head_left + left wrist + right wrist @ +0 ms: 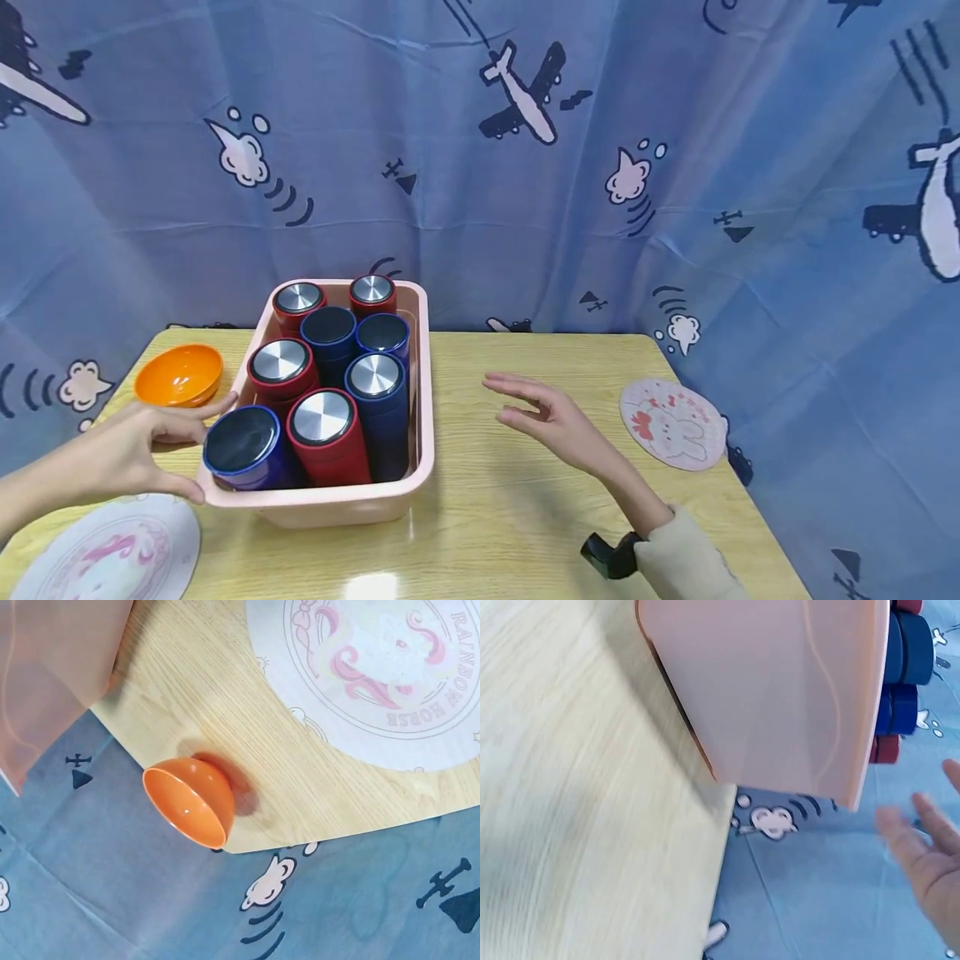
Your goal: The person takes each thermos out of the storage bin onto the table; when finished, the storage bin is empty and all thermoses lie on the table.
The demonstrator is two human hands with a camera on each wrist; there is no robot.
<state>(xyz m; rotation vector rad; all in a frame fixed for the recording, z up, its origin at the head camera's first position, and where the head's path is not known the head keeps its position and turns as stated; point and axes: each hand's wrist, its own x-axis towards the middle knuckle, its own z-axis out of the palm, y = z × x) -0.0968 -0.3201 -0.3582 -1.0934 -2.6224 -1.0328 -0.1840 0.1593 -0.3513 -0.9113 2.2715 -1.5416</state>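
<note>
A pink plastic bin [322, 500] stands on the table, packed with several upright red and blue thermos bottles [327, 442], some with silver tops and some with black. My left hand [131, 454] is at the bin's left side, its thumb right at the front-left corner and its index fingertip at the side rim. A dark blue thermos bottle [243, 446] stands just inside that corner. Right of the bin, my right hand [555, 421] hovers apart from it, fingers loosely extended around nothing. In the right wrist view, that hand [937, 877] is partly cut off at the edge.
An orange bowl [180, 375] sits at the table's back left. One round printed mat [112, 550] lies at the front left, another round mat [672, 423] at the right edge. A blue curtain [480, 208] with airplane prints hangs behind the wooden table [487, 533].
</note>
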